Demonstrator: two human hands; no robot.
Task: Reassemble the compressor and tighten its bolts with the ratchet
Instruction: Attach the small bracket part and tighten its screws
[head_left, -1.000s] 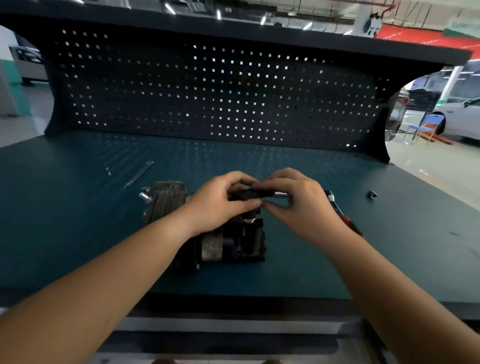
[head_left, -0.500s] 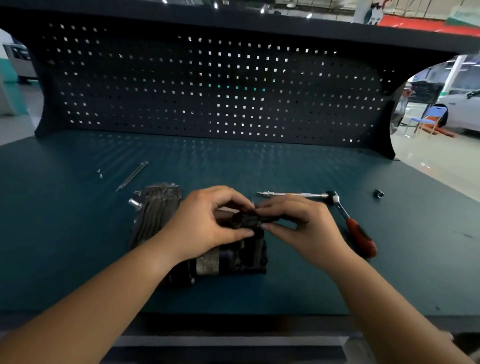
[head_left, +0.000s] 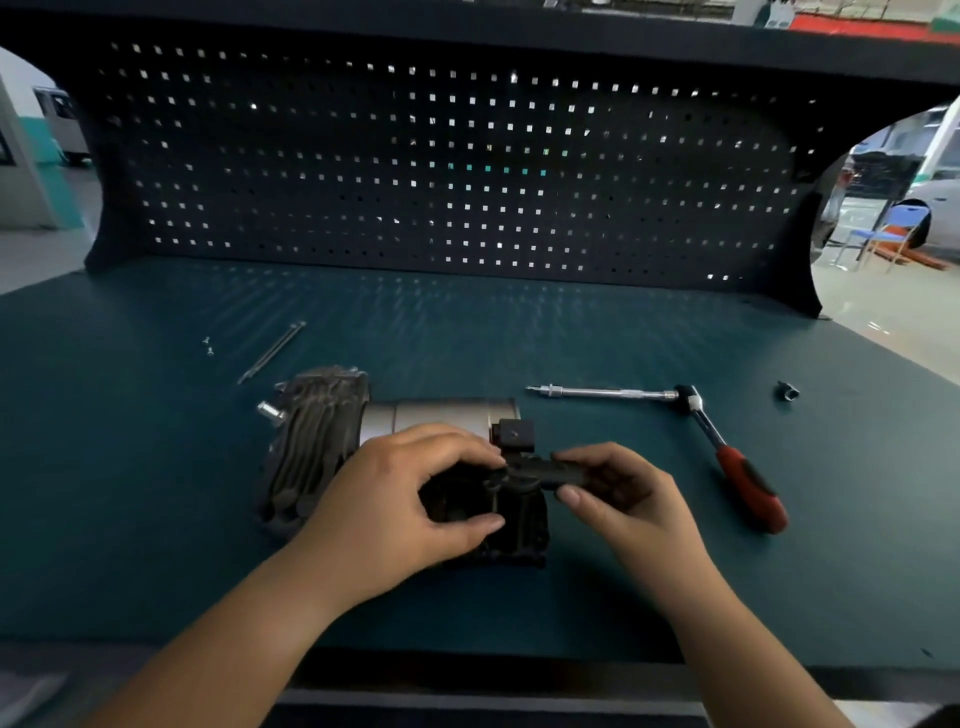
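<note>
dark finned metal compressor (head_left: 317, 441) likely heavy, stiff; left hand (head_left: 410, 499) grips its dark end | right hand (head_left: 623, 493) pinches small black fitting (head_left: 545, 472), probably light

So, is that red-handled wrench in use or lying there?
Lying idle. The ratchet rests flat on the bench, clear of the left hand and right hand at the compressor.

Both forearms were bare along their whole visible length, the left forearm (head_left: 234, 639) showing over the left of the near edge of the workbench (head_left: 571, 338), the right forearm (head_left: 737, 623) over its right. The left hand (head_left: 395, 499) and right hand (head_left: 623, 499) were bare as well, each thumb ending in a short, trimmed nail.
</note>
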